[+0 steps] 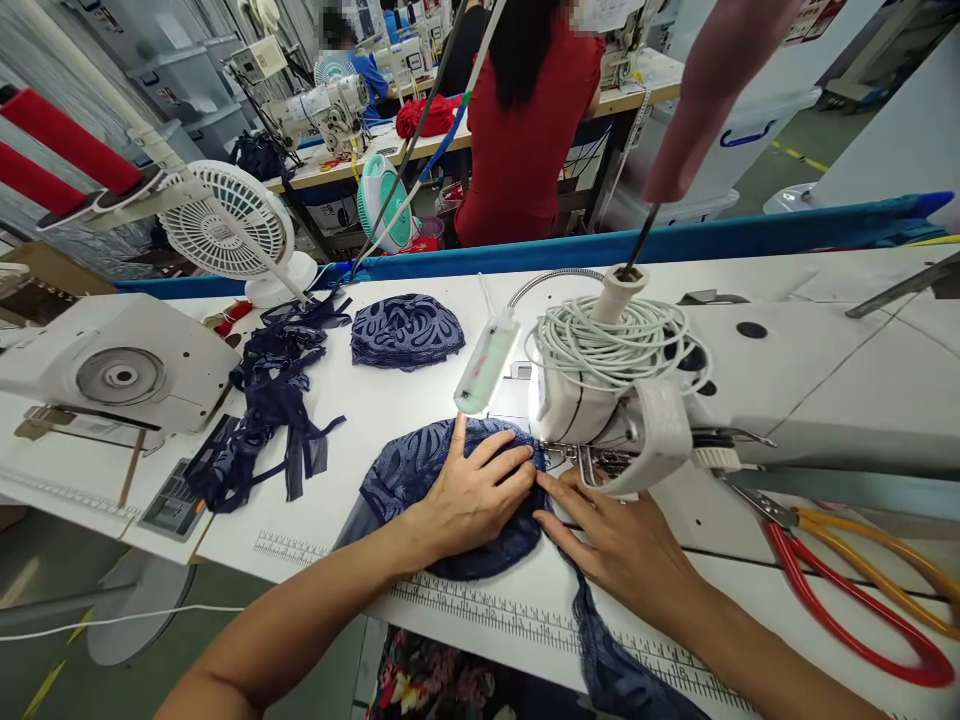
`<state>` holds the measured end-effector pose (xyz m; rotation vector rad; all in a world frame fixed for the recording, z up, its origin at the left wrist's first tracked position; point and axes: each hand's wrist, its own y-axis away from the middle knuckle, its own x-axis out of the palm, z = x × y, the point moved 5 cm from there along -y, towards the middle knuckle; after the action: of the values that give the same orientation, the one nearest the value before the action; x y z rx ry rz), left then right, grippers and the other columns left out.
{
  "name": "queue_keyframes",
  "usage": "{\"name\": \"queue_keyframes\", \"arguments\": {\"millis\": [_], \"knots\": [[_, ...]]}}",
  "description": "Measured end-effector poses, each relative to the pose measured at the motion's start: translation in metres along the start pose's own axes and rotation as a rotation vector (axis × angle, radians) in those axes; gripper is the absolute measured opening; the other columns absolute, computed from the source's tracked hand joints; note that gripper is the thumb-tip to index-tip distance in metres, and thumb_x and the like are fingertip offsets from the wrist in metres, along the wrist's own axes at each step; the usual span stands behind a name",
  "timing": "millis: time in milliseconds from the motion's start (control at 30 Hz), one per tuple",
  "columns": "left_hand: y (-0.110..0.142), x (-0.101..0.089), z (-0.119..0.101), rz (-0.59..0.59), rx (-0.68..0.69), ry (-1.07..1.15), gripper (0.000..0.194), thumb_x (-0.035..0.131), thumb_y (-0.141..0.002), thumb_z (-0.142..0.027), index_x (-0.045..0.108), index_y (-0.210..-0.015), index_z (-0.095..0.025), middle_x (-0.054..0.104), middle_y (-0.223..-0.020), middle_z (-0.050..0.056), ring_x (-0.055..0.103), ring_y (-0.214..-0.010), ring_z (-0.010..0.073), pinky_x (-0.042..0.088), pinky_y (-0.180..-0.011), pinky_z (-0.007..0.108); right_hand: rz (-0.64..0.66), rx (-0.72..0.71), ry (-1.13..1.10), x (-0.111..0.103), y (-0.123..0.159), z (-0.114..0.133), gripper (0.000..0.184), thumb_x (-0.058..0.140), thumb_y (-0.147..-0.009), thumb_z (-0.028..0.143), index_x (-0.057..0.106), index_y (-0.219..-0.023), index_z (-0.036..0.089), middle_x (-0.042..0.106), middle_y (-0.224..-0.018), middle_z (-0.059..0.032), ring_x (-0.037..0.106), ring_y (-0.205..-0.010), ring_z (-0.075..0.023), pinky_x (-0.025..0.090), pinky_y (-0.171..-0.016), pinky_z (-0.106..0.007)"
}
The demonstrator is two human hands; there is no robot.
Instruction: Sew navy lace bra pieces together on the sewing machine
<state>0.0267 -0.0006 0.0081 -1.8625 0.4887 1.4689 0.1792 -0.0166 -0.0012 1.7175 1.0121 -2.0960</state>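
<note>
A dark navy lace bra cup (409, 465) lies on the sewing table, its right edge at the needle area of a white sewing machine (600, 410). My left hand (476, 490) rests flat on the cup with its fingers spread. Close to the presser foot is my right hand (615, 530), its index finger and thumb stretched apart against the cup's edge, other fingers partly hidden under the machine head. From below that hand a navy lace strip (604, 650) hangs over the table's front edge. Another navy lace cup (407, 331) lies farther back.
A pile of navy straps and lace (274, 400) lies left, beside another machine (120, 360). Scissors (795, 520) with red and orange handles lie right. A small lamp (487, 362) stands over the work, and a white fan (229, 220) behind left. A person in red (517, 140) sits beyond.
</note>
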Motion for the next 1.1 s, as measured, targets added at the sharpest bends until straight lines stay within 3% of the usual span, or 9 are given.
{"name": "queue_keyframes", "arguments": {"millis": [333,533,800,933,1100], "knots": [[0.000,0.000,0.005,0.016,0.004,0.040,0.026,0.049,-0.097,-0.024,0.062,-0.119,-0.020,0.067,-0.123,0.008,0.051,-0.128,0.0261,-0.001,-0.116,0.070,0.033,0.030,0.029,0.003,0.003,0.000,0.039,0.047,-0.097,0.039,0.066,-0.121,0.015,0.067,-0.076,-0.0116,0.062,-0.088,-0.0286,0.041,-0.074,-0.038],[-0.002,-0.001,0.011,0.029,0.015,0.063,0.025,0.049,-0.097,-0.025,0.064,-0.117,-0.022,0.068,-0.119,0.009,0.050,-0.128,0.0273,0.006,-0.115,0.071,0.054,0.014,0.024,0.002,0.003,-0.001,0.037,0.048,-0.097,0.036,0.066,-0.122,0.016,0.070,-0.090,-0.0126,0.062,-0.084,-0.0269,0.037,-0.070,-0.037],[-0.004,0.002,0.010,0.063,0.002,0.006,0.025,0.042,-0.099,-0.023,0.066,-0.108,-0.020,0.069,-0.110,0.009,0.052,-0.121,0.0260,0.010,-0.113,0.070,0.034,-0.006,-0.006,-0.002,0.004,0.000,0.035,0.045,-0.098,0.029,0.064,-0.125,0.016,0.071,-0.098,-0.0117,0.061,-0.095,-0.0277,0.037,-0.079,-0.040],[-0.008,0.004,0.019,0.065,0.030,0.036,0.025,0.044,-0.099,-0.024,0.066,-0.110,-0.021,0.069,-0.110,0.008,0.053,-0.119,0.0256,0.014,-0.113,0.068,0.026,0.015,0.004,0.001,0.001,-0.001,0.035,0.045,-0.098,0.030,0.064,-0.125,0.018,0.072,-0.104,-0.0110,0.061,-0.091,-0.0262,0.036,-0.080,-0.041],[-0.021,0.001,0.027,0.089,0.038,0.019,0.029,0.040,-0.101,-0.026,0.063,-0.118,-0.020,0.068,-0.117,0.009,0.053,-0.122,0.0261,0.007,-0.114,0.069,-0.002,0.012,0.038,0.003,-0.001,-0.005,0.037,0.046,-0.098,0.032,0.062,-0.128,0.018,0.073,-0.099,-0.0105,0.062,-0.088,-0.0254,0.036,-0.087,-0.043]]}}
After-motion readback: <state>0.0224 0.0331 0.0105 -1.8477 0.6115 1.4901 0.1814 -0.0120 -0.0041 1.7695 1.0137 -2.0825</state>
